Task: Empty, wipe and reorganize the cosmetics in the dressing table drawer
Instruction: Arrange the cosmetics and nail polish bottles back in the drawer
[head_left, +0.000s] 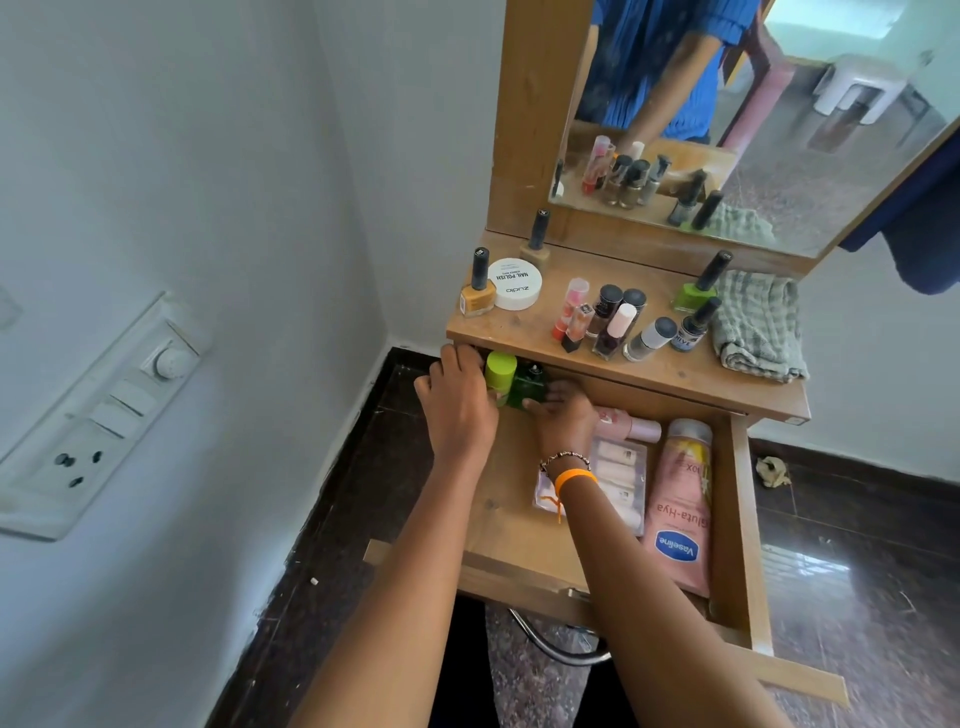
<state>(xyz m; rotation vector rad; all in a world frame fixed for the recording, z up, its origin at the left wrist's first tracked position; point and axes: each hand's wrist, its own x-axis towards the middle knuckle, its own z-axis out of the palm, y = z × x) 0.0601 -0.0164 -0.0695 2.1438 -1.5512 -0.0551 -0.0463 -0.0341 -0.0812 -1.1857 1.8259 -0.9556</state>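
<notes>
In the head view, the drawer (737, 519) of the wooden dressing table (670, 371) is seen pulled out, with both hands reaching into its back left corner. The left hand (457, 405) is laid against a bottle with a lime-green cap (500, 370); its fingers are hidden behind the bottle and under the tabletop edge, so it cannot be told whether the bottle is grasped. The right hand (563, 415), worn with an orange band and a beaded bracelet at the wrist, is curled around a dark green bottle (527, 389) standing just beside the first.

Further right in the drawer, a pink tube (678, 514) is laid lengthwise, on which "Vaseline" and "Gluta-Hya" can be read. Between it and the right forearm a clear packet of small white items (618, 478) is lying flat, and a pale pink bottle (631, 427) is lying behind it.

On the tabletop, a round white tin (514, 283) is marked "zudio" and "NAIL POLISH". A yellow nail polish (478, 293) stands touching it. A cluster of nail polish bottles (613, 322) is gathered mid-table, a green nail polish (693, 291) stands near the mirror (779, 130), and a checked cloth (758, 325) is folded at the right end.
</notes>
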